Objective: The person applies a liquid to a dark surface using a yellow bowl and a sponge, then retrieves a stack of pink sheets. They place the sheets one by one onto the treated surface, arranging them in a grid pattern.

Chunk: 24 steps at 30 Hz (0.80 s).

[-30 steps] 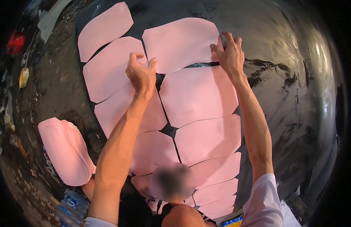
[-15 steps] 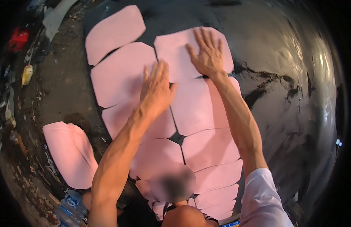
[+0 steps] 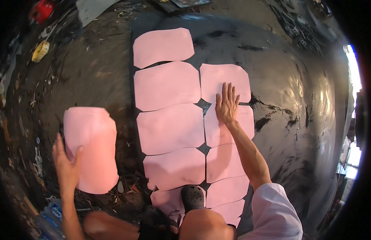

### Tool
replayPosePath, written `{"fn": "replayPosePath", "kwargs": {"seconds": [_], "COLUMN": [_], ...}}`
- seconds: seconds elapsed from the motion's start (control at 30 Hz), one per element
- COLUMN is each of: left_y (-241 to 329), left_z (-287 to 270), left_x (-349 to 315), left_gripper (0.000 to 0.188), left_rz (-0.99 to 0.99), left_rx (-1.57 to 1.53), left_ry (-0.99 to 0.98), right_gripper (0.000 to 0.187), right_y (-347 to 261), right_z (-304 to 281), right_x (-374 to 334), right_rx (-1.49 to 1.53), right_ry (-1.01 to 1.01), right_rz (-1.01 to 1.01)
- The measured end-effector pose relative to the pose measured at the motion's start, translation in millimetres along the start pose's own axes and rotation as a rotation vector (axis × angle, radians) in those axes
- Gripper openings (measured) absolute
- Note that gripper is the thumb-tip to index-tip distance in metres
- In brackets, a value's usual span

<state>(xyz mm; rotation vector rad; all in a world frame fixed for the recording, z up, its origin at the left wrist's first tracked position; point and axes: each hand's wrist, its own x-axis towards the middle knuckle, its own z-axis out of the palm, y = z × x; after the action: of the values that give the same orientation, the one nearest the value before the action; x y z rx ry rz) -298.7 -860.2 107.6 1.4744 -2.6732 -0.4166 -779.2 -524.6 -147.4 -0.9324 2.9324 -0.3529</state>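
Pink sheets with clipped corners lie side by side in two columns on a dark, shiny sheet (image 3: pixel 281 132). My right hand (image 3: pixel 228 106) rests with fingers stretched over the right column, across the far right pink sheet (image 3: pixel 233 72) and the one nearer me. To the left, a separate thick pink pile (image 3: pixel 91 152) lies on the ground, seemingly several sheets together. My left hand (image 3: pixel 67 164) is at the left edge of this pile, fingers spread and thumb over its top side. Nothing is lifted in either hand. The far left pink sheet (image 3: pixel 163 47) extends beyond the right column.
A dark shoe (image 3: pixel 192 198) presses on the near sheets, close to my knees. Plastic bottles (image 3: pixel 51 218) lie at the lower left. A yellow roll (image 3: pixel 41 51) and a red object (image 3: pixel 42 11) sit on the dirty ground at the far left.
My left hand has moved from the left column to the pink pile on the left. My right hand still lies on the right column. The view has shifted, showing more ground.
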Motion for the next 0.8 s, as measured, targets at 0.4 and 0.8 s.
{"fn": "replayPosePath", "kwargs": {"seconds": [0.4,0.8], "left_y": [-42,15], "left_z": [22,-3], "left_x": [24,42], "left_gripper": [0.099,0.032], "left_rz": [-0.340,-0.056], "left_rx": [-0.542,-0.013], "left_ry": [-0.031,0.000], "right_gripper": [0.088,0.036], "right_y": [-7,-34], "right_z": [-73,-86], "right_x": [-77,1], "right_rx": [-0.156,0.378], "right_ry": [-0.661,-0.134], "right_rz": [0.099,-0.325]}}
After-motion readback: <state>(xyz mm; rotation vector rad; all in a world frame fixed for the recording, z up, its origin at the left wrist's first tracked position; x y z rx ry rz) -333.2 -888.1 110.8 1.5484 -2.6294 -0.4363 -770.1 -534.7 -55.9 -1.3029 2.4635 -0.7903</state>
